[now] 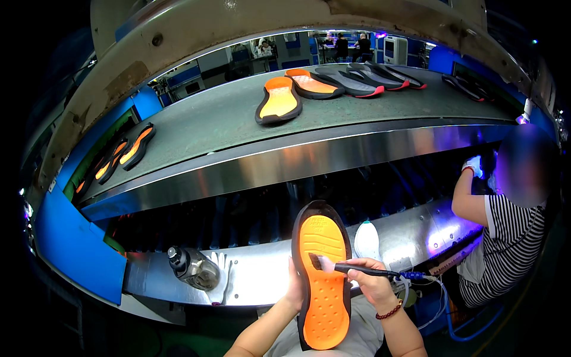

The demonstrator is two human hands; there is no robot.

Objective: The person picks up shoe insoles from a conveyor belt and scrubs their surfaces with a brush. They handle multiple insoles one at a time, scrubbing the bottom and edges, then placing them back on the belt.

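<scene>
Upright in front of me stands a shoe sole [324, 306] with a black rim and an orange inner face, yellower toward the top. My left hand [293, 288] is closed on its left edge, with the fingertips hidden behind it. My right hand [373, 283] grips the black handle of a brush [364, 269] and overlaps the sole's right edge. The flat bristles touch the yellow-orange face a little above its middle. A blue fitting and thin tubes [416, 276] run off from the handle's rear end.
A dark spray bottle [201, 271] and a white glove [220, 279] lie on the metal ledge [262, 268] at left. Behind the sole is a white shoe-shaped piece [366, 241]. Several soles [279, 101] rest on the green conveyor belt [208, 122]. A co-worker in stripes [511, 238] sits at right.
</scene>
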